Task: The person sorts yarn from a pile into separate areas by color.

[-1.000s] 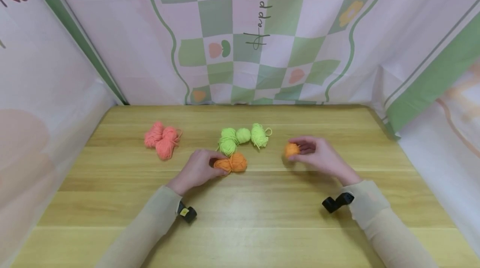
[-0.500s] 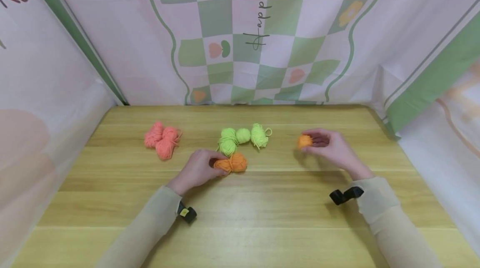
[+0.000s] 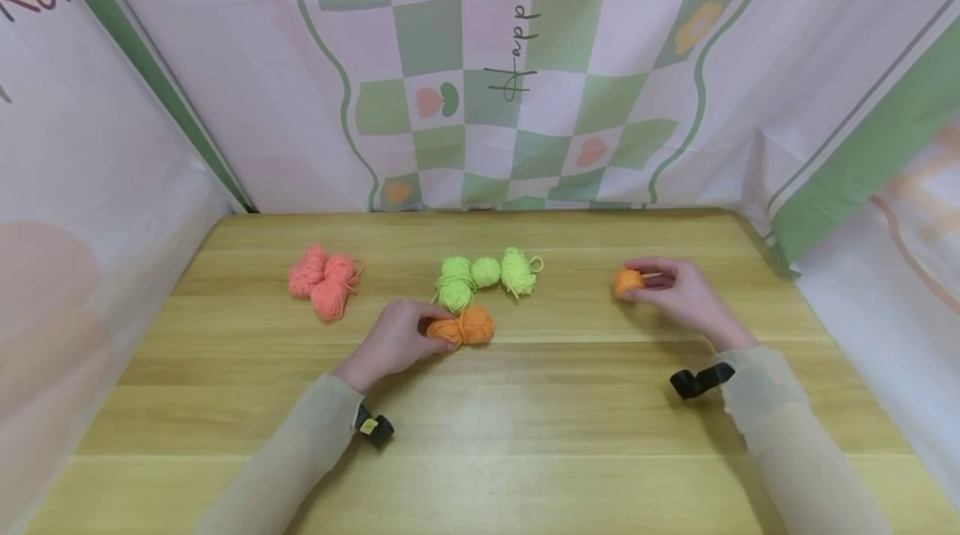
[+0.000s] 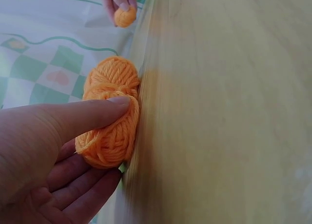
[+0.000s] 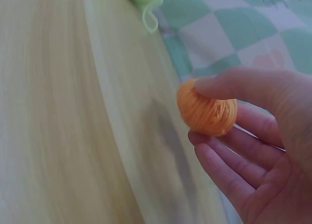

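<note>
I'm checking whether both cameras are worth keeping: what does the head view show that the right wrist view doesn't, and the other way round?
Only head: coral yarn; the left hand gripping the larger orange bundle.
Only right wrist: the open palm side of the right hand, and the separate strands of the small orange ball.
Both: the right hand pinching that ball, green yarn (partly cut off in the wrist view), the table and the checked cloth.

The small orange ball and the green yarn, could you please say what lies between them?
In the head view, bare table separates the green yarn from the small orange ball in the right hand.
</note>
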`<state>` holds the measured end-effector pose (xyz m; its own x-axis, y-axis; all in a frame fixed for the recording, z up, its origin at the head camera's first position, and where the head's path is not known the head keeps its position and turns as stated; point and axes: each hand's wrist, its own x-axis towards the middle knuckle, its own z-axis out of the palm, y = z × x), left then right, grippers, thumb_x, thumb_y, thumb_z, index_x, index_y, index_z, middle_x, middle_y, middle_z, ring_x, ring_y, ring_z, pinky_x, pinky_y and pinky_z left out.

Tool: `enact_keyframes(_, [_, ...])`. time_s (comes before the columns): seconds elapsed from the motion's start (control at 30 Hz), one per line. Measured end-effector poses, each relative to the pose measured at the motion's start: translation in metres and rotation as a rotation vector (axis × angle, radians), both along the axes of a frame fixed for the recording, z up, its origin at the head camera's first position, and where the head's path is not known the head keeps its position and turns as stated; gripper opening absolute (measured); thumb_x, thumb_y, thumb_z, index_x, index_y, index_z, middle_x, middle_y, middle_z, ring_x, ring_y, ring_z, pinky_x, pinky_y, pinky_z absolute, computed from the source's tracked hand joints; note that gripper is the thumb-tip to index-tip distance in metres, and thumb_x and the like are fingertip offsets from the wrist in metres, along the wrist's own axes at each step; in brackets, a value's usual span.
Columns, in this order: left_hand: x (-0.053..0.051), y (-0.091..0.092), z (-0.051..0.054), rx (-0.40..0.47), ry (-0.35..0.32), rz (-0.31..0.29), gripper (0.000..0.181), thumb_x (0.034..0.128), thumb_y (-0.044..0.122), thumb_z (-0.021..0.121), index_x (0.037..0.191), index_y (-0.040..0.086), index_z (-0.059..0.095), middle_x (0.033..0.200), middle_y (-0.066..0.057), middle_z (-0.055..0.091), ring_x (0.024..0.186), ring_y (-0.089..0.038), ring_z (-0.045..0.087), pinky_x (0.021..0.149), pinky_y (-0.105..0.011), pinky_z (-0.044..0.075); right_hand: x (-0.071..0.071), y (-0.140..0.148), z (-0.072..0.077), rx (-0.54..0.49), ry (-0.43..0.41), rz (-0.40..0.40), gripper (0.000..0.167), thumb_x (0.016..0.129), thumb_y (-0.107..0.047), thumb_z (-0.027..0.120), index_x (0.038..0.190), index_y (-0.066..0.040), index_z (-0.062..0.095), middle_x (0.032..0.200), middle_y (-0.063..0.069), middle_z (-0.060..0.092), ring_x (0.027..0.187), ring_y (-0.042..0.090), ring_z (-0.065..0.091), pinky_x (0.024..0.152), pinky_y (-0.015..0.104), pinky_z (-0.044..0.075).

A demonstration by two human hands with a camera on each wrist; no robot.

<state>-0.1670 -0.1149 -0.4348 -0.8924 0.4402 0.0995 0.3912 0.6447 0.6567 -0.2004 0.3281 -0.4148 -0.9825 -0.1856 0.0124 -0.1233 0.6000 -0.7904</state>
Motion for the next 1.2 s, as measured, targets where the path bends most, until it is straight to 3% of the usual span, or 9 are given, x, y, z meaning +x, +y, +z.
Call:
enact_keyframes(0.13, [0.0, 0.0, -0.001, 0.004, 0.011, -0.007, 0.034, 0.0788, 0.018, 0.089, 0.111, 0.012, 0.079, 0.104, 0.002, 0.074, 0.097, -0.017, 0.065, 0.09, -0.039, 0.051, -0.003, 0.011, -0.005, 0.03, -0.026, -0.021, 0.057, 0.092, -0.03, 0.079, 0.137, 0.001, 0.061, 0.133, 0.023, 0.062, 0.113, 0.037, 0.063, 0.08, 0.014, 0.05])
enact_keyframes(0.4, [0.0, 0.0, -0.002, 0.003, 0.013, -0.007, 0.034, 0.0793, 0.02, 0.089, 0.11, 0.012, 0.079, 0.104, 0.003, 0.074, 0.096, -0.016, 0.064, 0.089, -0.039, 0.051, -0.003, 0.022, -0.005, 0.061, -0.052, -0.048, 0.06, 0.091, -0.035, 0.079, 0.137, -0.002, 0.062, 0.133, 0.022, 0.062, 0.105, 0.016, 0.065, 0.08, 0.013, 0.049])
enact_keyframes(0.87, [0.001, 0.004, -0.004, 0.036, 0.036, -0.031, 0.031, 0.0805, 0.023, 0.089, 0.108, 0.013, 0.079, 0.096, 0.007, 0.073, 0.086, -0.011, 0.061, 0.081, -0.034, 0.052, -0.009, 0.033, -0.01, 0.093, -0.104, -0.042, 0.065, 0.09, -0.043, 0.078, 0.139, -0.003, 0.061, 0.134, 0.02, 0.062, 0.113, 0.025, 0.064, 0.083, 0.011, 0.047])
enact_keyframes(1.1, [0.004, 0.013, -0.002, 0.052, 0.021, -0.041, 0.031, 0.082, 0.021, 0.088, 0.11, 0.012, 0.079, 0.101, 0.004, 0.074, 0.09, -0.01, 0.063, 0.085, -0.034, 0.053, -0.01, 0.035, -0.011, 0.085, -0.116, -0.039, 0.064, 0.09, -0.04, 0.079, 0.138, -0.001, 0.061, 0.134, 0.021, 0.063, 0.117, 0.031, 0.063, 0.084, 0.01, 0.046])
enact_keyframes(1.2, [0.005, 0.017, 0.002, 0.08, -0.025, -0.04, 0.033, 0.0838, 0.022, 0.086, 0.115, 0.014, 0.077, 0.102, 0.003, 0.073, 0.073, -0.009, 0.066, 0.078, -0.033, 0.055, -0.008, 0.035, -0.01, 0.084, -0.113, -0.04, 0.063, 0.09, -0.039, 0.079, 0.137, -0.001, 0.062, 0.133, 0.02, 0.063, 0.115, 0.026, 0.064, 0.084, 0.01, 0.046])
